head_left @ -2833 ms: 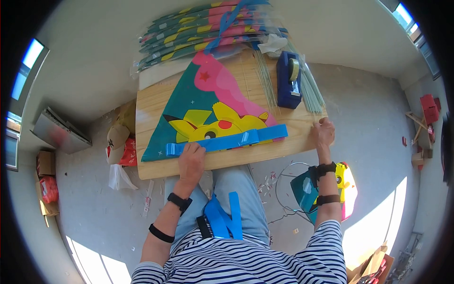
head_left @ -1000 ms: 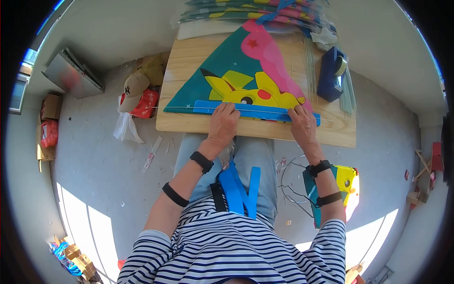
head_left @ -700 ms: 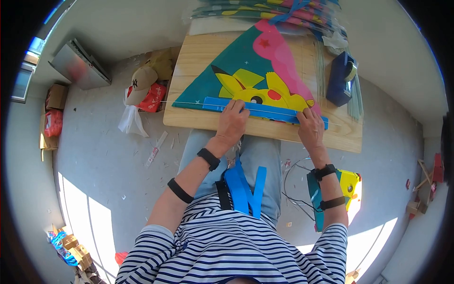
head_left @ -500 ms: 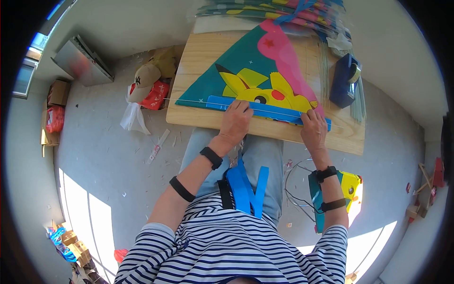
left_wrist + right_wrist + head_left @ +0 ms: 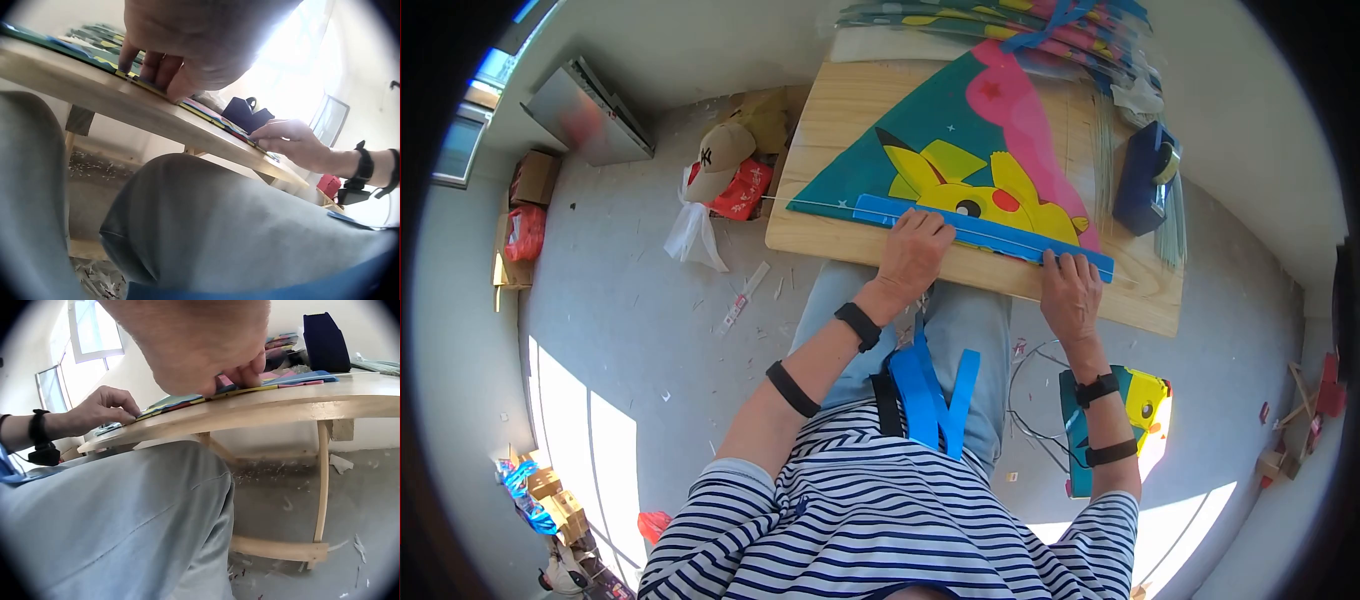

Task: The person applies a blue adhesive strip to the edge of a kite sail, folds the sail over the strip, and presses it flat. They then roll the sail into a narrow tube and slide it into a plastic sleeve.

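Note:
A triangular printed kite cloth, green and pink with a yellow cartoon figure, lies on the wooden table. Along its near edge runs a flat blue strip, with a thin pale rod laid lengthwise over it and sticking out past the left corner. My left hand pinches the near edge left of the middle, fingers on top and thumb at the front. Farther right, my right hand holds the same edge, its fingertips over the strip. The left wrist view shows the right hand with thumb and forefinger at the edge.
Bagged, folded printed cloths are stacked at the table's back. On the right stand a dark blue tape dispenser and bundles of thin rods. Blue strips hang at the waist. A cap sits on things left of the table.
The right hand has come from the table's right edge to the cloth's near edge. A thin rod now lies along the blue strip, and the left hand has shifted along that edge.

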A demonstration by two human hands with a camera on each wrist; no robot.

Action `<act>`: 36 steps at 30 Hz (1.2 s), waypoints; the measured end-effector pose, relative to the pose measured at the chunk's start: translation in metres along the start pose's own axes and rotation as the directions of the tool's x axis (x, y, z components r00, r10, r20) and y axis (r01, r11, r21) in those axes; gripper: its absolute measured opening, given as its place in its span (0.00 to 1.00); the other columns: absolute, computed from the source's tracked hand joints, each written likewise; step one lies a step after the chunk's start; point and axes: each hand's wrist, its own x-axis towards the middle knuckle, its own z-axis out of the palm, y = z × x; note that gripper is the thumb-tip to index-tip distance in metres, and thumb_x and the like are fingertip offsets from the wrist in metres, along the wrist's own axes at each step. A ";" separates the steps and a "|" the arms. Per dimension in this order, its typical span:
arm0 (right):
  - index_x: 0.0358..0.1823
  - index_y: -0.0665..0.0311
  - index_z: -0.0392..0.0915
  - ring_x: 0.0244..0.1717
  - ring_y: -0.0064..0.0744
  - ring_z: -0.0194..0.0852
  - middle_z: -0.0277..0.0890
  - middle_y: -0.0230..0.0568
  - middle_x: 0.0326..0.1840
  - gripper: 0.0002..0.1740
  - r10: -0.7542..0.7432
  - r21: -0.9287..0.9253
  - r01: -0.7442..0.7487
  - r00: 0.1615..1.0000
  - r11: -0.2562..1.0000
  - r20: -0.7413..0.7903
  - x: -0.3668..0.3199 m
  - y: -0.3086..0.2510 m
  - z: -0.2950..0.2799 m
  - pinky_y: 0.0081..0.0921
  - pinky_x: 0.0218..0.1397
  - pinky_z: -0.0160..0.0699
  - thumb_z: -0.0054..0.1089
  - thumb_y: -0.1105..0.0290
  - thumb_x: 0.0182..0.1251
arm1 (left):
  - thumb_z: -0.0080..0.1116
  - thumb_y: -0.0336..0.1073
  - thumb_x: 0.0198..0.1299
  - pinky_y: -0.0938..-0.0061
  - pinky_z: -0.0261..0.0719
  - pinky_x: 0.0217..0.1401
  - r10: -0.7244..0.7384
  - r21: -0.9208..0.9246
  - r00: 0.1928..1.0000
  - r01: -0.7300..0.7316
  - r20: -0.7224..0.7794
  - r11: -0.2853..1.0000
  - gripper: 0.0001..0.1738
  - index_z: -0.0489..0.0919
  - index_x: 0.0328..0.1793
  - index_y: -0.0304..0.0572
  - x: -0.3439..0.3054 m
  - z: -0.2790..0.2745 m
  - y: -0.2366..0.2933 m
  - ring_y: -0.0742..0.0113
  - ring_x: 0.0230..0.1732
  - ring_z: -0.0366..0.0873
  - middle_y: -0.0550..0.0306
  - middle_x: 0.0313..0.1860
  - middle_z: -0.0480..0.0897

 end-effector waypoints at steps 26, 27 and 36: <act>0.44 0.69 0.85 0.28 0.31 0.77 0.76 0.35 0.24 0.14 0.900 0.624 -0.677 0.424 0.390 -0.102 0.041 0.164 -0.012 0.35 0.36 0.76 0.72 0.66 0.64 | 0.60 0.28 0.59 0.59 0.79 0.68 0.051 0.066 0.997 -0.055 0.061 0.996 0.18 0.84 0.56 0.34 -0.005 0.000 0.007 0.51 0.59 0.79 0.51 0.51 0.82; 0.44 0.69 0.85 0.28 0.31 0.77 0.76 0.35 0.24 0.14 0.901 0.625 -0.676 0.421 0.389 -0.105 0.042 0.175 -0.015 0.35 0.36 0.76 0.72 0.66 0.64 | 0.60 0.28 0.59 0.59 0.79 0.68 0.056 0.067 0.997 -0.060 0.060 0.996 0.18 0.84 0.56 0.34 -0.005 0.000 0.007 0.51 0.59 0.79 0.51 0.51 0.82; 0.37 0.66 0.82 0.26 0.20 0.67 0.73 0.30 0.28 0.08 0.818 0.750 -0.575 0.225 -0.327 0.529 0.064 0.188 -0.034 0.32 0.38 0.80 0.74 0.72 0.61 | 0.60 0.28 0.59 0.60 0.78 0.69 0.051 0.056 0.996 -0.055 0.068 0.997 0.20 0.84 0.58 0.34 -0.005 0.000 0.007 0.51 0.61 0.78 0.51 0.52 0.82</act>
